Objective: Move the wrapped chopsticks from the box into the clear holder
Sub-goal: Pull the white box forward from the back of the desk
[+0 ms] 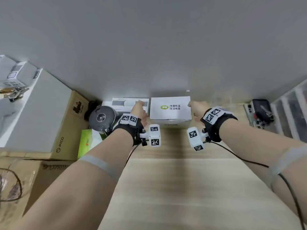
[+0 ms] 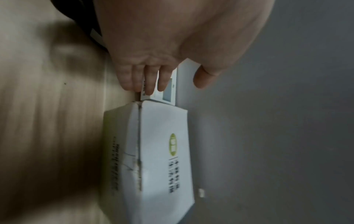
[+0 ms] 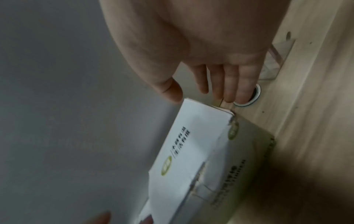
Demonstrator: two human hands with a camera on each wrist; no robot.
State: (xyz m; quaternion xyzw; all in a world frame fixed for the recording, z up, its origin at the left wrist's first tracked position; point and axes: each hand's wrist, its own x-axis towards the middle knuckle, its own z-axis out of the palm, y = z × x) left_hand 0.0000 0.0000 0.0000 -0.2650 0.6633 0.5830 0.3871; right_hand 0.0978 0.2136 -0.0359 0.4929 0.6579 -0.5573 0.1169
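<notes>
A closed white box (image 1: 170,107) with a green logo stands at the back of the wooden desk (image 1: 182,180), against the grey wall. No chopsticks show. My left hand (image 1: 138,110) is at the box's left end, its straight fingers (image 2: 151,81) reaching down between the box (image 2: 162,151) and a neighbouring white box, thumb apart. My right hand (image 1: 196,107) is at the right end: its thumb touches the top corner of the box (image 3: 201,144) and its fingers (image 3: 229,84) lie straight beside it. The clear holder (image 3: 275,60) stands just right of that hand, faint in the head view (image 1: 222,100).
A second white box (image 1: 129,103) sits left of the task box. Further left are a metal pot (image 1: 101,117), a green tissue pack (image 1: 87,141) and stacked cardboard boxes (image 1: 66,123). A tool tray (image 1: 260,113) and clear drawers (image 1: 292,113) stand right. A cable hole (image 3: 254,95) pierces the desk.
</notes>
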